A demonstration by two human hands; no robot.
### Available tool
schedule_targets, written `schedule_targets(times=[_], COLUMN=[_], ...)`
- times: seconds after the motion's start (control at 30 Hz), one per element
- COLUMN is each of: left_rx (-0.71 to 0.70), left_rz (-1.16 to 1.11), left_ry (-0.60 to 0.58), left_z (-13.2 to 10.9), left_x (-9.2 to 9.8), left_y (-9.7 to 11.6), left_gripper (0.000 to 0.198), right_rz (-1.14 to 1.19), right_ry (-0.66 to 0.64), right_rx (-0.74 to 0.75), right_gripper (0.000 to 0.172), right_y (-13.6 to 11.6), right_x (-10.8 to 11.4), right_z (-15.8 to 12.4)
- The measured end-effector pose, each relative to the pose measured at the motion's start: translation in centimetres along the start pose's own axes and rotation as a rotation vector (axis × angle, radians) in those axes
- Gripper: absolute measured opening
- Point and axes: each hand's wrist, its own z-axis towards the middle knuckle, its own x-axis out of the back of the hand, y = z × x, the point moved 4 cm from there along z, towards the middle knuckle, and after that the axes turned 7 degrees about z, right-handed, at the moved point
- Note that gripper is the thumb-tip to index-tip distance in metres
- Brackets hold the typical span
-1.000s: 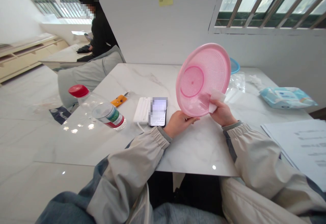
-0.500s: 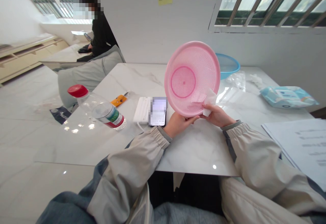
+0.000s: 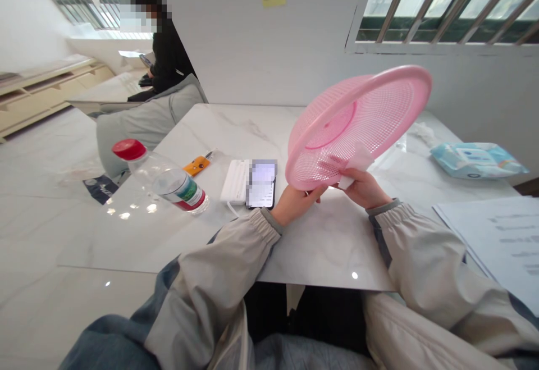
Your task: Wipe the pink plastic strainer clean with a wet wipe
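A pink mesh basket (image 3: 332,128) is held tilted above the white marbled table (image 3: 236,246), its open side facing me and to the right. My left hand (image 3: 296,202) grips the lower rim, with part of its fingers hidden behind the basket. Between the fingers of my right hand (image 3: 362,188) is a white wipe (image 3: 357,159), pressed against the basket's rim. Just left of my left hand lie a phone (image 3: 261,185) with a lit screen and a white power bank (image 3: 234,182) with a cable.
A clear bottle (image 3: 168,182) with a red cap lies left, near an orange item (image 3: 196,165). To the right are a blue wipes pack (image 3: 475,160) and papers (image 3: 497,235). Crumpled clear plastic lies behind the basket. A person (image 3: 168,55) sits at the back left.
The pink basket has turned and tipped to the right, and now covers the blue basket behind it. Both hands stay near the lower rim. The seated person's hand has shifted slightly.
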Motion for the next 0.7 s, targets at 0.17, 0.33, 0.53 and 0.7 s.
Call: schedule_targets(times=[0.17, 0.33, 0.53, 0.7], left_rx=[0.046, 0.034, 0.008, 0.01], left_rz=[-0.05, -0.118, -0.164, -0.232], left_ry=[-0.007, -0.021, -0.078, -0.082], left_z=[0.1, 0.1, 0.0, -0.2], left_x=[0.1, 0.0, -0.3, -0.4], left_y=[0.0, 0.1, 0.4, 0.7], left_gripper=[0.057, 0.057, 0.058, 0.056], right_rz=[-0.021, -0.028, -0.167, -0.218], right_ry=[0.001, -0.065, -0.315, -0.374], right_rx=[-0.005, -0.056, -0.133, -0.153], right_gripper=[0.049, 0.047, 0.034, 0.035], right_y=[0.0, 0.4, 1.0, 1.1], right_x=[0.3, 0.3, -0.7, -1.1], right_z=[0.1, 0.0, -0.4, -0.5])
